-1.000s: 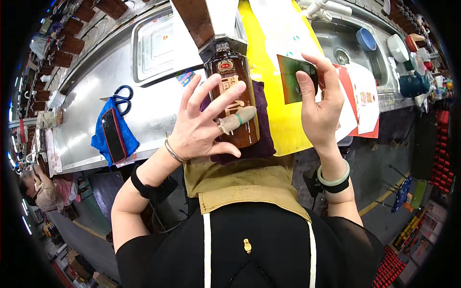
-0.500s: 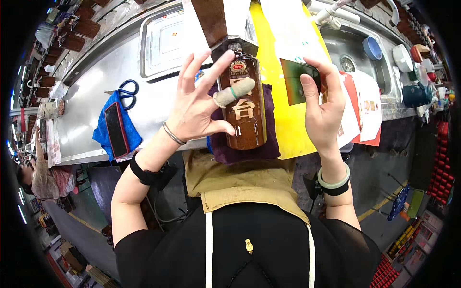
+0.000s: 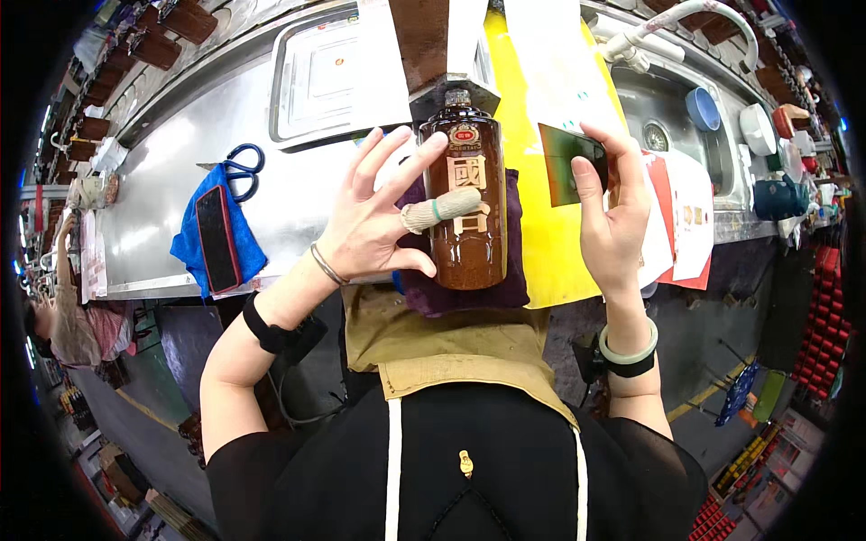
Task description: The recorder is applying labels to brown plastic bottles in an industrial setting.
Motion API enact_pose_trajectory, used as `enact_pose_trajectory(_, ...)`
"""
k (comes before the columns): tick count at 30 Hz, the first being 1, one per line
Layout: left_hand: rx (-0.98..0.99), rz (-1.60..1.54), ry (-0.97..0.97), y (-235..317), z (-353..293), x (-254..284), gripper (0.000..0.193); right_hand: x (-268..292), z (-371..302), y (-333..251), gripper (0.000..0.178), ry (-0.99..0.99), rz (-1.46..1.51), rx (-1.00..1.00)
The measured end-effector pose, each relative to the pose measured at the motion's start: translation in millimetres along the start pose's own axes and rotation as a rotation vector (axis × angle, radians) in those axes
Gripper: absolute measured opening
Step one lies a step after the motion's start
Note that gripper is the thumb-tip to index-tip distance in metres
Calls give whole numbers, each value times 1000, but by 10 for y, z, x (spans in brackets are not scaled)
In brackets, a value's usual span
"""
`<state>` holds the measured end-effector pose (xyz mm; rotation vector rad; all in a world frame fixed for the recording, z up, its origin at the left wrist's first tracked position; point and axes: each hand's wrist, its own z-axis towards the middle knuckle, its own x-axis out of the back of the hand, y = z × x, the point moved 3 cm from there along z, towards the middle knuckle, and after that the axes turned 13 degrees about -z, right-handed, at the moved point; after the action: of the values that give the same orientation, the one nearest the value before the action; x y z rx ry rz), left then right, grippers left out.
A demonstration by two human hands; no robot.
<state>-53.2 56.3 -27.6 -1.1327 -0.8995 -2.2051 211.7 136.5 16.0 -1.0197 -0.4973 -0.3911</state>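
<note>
A brown glossy bottle with pale lettering lies on a folded purple cloth, its cap pointing away from me. My left hand is at the bottle's left side, fingers spread and holding nothing. One of its fingers wears a beige knitted finger cover with a green band, which lies across the lettering; whether it presses on the glass I cannot tell. To the right of the bottle, my right hand pinches a dark, see-through rectangular sheet between thumb and fingers, above yellow sheeting.
Yellow sheeting covers the bench right of the bottle, with red and white paper beside it. A sink holds a blue bowl. At left are a phone on blue cloth, scissors and a metal tray.
My left hand has slid slightly toward me along the bottle, uncovering more lettering. The right hand still grips the dark sheet. The whole view has shifted a little.
</note>
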Motion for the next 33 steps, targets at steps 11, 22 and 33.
enact_pose_trajectory(11,-5,-32,48,161,202,-65,89,-145,209,-134,33,4,28,106)
enact_pose_trajectory(22,208,173,158,-242,299,132,96,-85,203,-300,32,53,-493,695)
enact_pose_trajectory(33,403,-139,593,-204,116,310,109,-533,904,-507,30,13,-506,1019)
